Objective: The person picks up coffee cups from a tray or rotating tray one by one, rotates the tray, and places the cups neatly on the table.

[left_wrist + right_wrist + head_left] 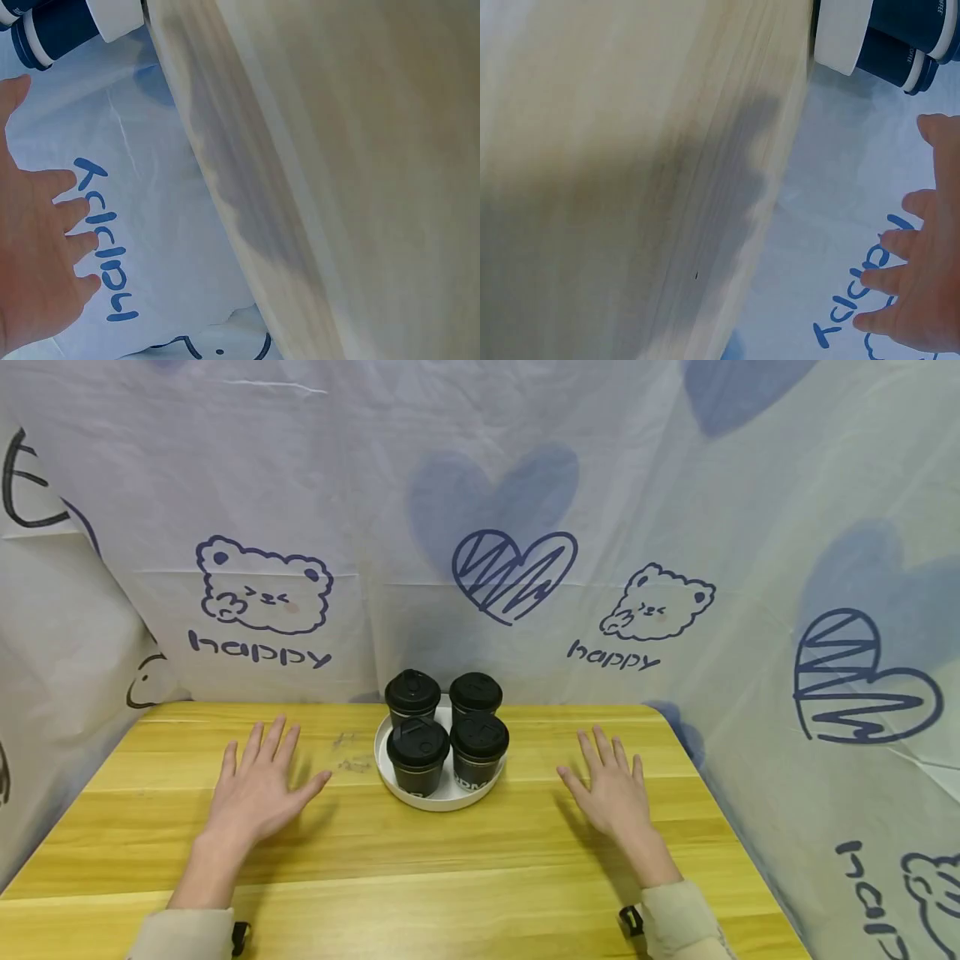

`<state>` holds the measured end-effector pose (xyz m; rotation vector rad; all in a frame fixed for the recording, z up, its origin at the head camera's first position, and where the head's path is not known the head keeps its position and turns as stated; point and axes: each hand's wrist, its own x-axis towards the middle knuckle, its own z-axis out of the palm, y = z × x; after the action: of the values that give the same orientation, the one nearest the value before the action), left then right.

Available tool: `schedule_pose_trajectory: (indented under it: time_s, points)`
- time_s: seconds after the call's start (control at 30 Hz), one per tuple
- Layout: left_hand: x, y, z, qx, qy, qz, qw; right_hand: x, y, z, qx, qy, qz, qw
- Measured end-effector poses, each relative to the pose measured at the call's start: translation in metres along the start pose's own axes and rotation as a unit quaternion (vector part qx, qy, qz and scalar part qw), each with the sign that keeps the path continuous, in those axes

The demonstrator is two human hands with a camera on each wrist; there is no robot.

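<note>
Several black paper coffee cups with black lids, among them a front left cup [417,758] and a front right cup [478,752], stand upright on a round white tray [442,803] at the back middle of the table. My left hand [257,789] is spread palm down over the table to the left of the tray, apart from it. On the other side my right hand [611,785] is likewise spread, fingers straight, holding nothing. Both wrist views show the left hand [41,247] and right hand [919,255] held above the wooden surface, casting shadows on it.
The wooden table [420,893] ends at a white cloth [375,510] printed with hearts, bears and the word happy, which hangs behind and along the sides. The tray stands close to the table's back edge. Dark bands sit at both cuffs.
</note>
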<state>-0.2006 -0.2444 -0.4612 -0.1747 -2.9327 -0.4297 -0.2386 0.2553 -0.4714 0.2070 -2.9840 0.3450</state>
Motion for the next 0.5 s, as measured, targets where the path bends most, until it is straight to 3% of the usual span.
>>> schedule_pose_trajectory:
  time_s: [0.5]
  points:
    - [0.011,0.011,-0.003,-0.038,0.094,0.007,0.9949,0.004,-0.013,-0.001,0.055,0.123,-0.034,0.9903]
